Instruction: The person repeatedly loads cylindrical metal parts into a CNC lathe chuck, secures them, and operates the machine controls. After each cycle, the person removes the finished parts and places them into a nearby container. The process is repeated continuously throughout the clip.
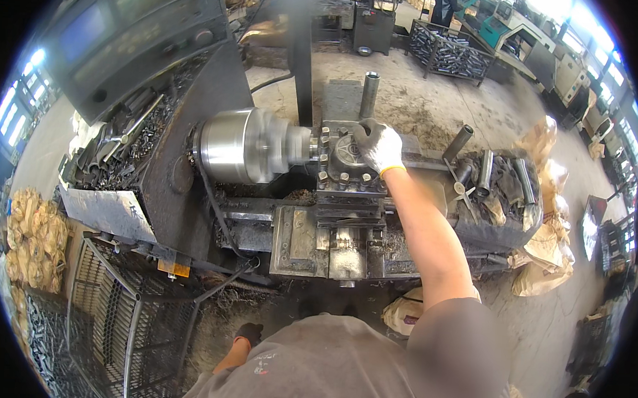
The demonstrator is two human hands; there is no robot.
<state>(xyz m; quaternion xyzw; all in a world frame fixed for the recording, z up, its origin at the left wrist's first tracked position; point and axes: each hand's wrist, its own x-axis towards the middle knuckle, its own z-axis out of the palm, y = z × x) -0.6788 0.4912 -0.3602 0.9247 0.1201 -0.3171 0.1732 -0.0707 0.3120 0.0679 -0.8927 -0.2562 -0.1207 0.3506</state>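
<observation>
My right hand (382, 146), in a white glove with a yellow cuff, lies over the top of the lathe's tool post (346, 152). Its fingers are curled at the foot of an upright metal tube (370, 96); whatever they close on is hidden. Just left of the tool post, the lathe chuck (237, 147) and the stepped piece in front of it are blurred, as in spinning. Low beside my body hangs my left hand (250, 332) in a dark glove, touching nothing visible. Its fingers are too dark to read.
Tubes and a handled tool lie on a dark cloth-covered surface (500, 207) at right, near a second upright tube (459, 142). Metal shavings and tools fill a tray (112, 208) at left. A mesh cart (132, 312) stands lower left. A parts bin (450, 52) is behind.
</observation>
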